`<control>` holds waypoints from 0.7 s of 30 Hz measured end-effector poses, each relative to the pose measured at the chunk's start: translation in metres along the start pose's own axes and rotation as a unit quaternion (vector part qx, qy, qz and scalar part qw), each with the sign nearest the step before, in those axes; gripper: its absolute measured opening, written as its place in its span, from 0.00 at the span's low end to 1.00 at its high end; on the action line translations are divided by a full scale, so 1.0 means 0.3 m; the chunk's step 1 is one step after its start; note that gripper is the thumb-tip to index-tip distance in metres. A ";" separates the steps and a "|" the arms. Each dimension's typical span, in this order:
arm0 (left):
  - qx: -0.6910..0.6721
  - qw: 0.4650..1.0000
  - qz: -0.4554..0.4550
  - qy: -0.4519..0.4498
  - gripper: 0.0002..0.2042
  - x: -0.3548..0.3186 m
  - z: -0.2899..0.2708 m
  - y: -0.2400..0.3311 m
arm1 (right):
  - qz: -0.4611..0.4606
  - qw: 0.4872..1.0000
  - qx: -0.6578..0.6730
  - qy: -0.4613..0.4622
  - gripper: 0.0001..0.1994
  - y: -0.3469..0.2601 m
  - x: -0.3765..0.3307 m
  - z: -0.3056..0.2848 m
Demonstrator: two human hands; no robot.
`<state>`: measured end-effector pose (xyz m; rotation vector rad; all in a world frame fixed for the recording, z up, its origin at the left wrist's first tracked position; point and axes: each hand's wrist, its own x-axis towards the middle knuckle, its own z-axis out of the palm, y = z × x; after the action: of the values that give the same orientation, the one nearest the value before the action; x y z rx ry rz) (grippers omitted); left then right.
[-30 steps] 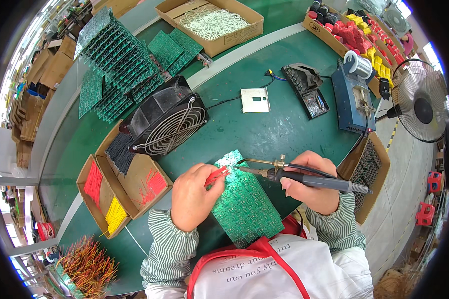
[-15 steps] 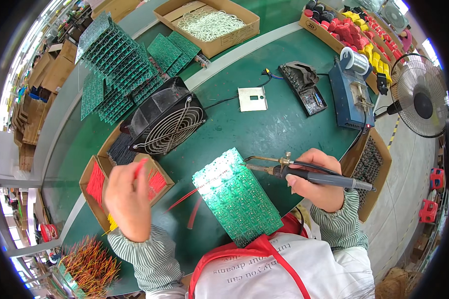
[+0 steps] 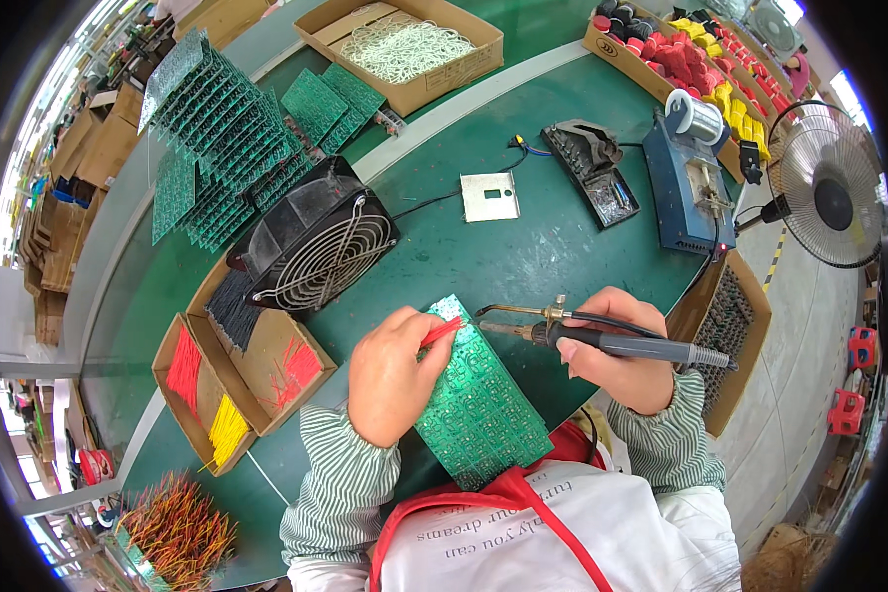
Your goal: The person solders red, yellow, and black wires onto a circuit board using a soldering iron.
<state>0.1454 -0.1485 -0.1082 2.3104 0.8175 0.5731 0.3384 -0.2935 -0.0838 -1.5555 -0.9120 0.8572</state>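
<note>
Board (image 3: 483, 405): green, slanted, in the head view, at the near side of the counter (image 3: 582, 261).
Left hand (image 3: 390, 380): thumb and fingers pinching red wire (image 3: 442, 333) over the board's upper end.
Right hand (image 3: 639, 383): wrapped round the soldering iron (image 3: 641, 347), its tip by the board's upper right edge; contact cannot be told.
Soldering: apparently wire being placed for a joint; next move likely calls for steady wire ends and careful tip contact.

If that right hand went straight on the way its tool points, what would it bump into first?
Probably the green circuit board, near the ends of the red wires in the left hand; the height of the soldering iron is unclear.
</note>
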 end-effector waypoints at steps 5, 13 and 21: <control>0.003 1.000 -0.009 -0.001 0.05 0.000 -0.004 -0.001 | 0.000 1.000 0.009 -0.005 0.10 0.010 0.015 0.008; 0.011 0.999 -0.029 -0.012 0.04 0.000 0.000 0.003 | -0.005 1.000 0.005 0.000 0.10 -0.004 0.012 -0.001; 0.048 0.998 0.006 0.034 0.04 -0.027 -0.074 0.005 | -0.018 1.000 -0.007 -0.006 0.10 -0.011 -0.024 -0.018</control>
<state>0.1276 -0.1458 -0.0926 2.3966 0.8803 0.6334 0.3395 -0.3017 -0.0792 -1.5440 -0.9538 0.8370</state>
